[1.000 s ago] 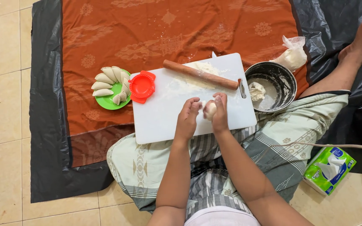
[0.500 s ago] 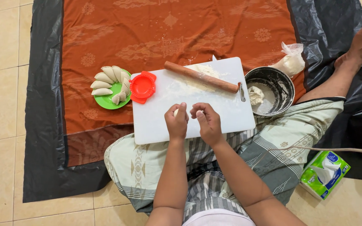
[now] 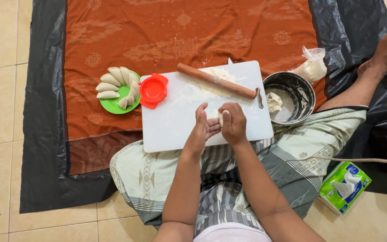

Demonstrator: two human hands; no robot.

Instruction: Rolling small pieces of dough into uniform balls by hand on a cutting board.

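Observation:
My left hand (image 3: 201, 129) and my right hand (image 3: 234, 122) meet over the near edge of a white cutting board (image 3: 171, 121). A small pale piece of dough (image 3: 221, 117) is pressed between them; the right hand curls over it and the left palm is flat against it. A wooden rolling pin (image 3: 216, 81) lies slanted on the board's far side, on a patch of flour (image 3: 211, 80). A red dumpling press (image 3: 153, 90) sits at the board's left corner.
A green plate (image 3: 113, 105) with several folded dumplings stands left of the board. A metal bowl (image 3: 292, 83) with dough is at the right, a plastic bag of flour (image 3: 312, 67) behind it. A green tissue pack (image 3: 343, 186) lies on the tile floor at lower right.
The view shifted a little. My hands, apart half a second ago, have come back together around the dough piece near the board's front edge.

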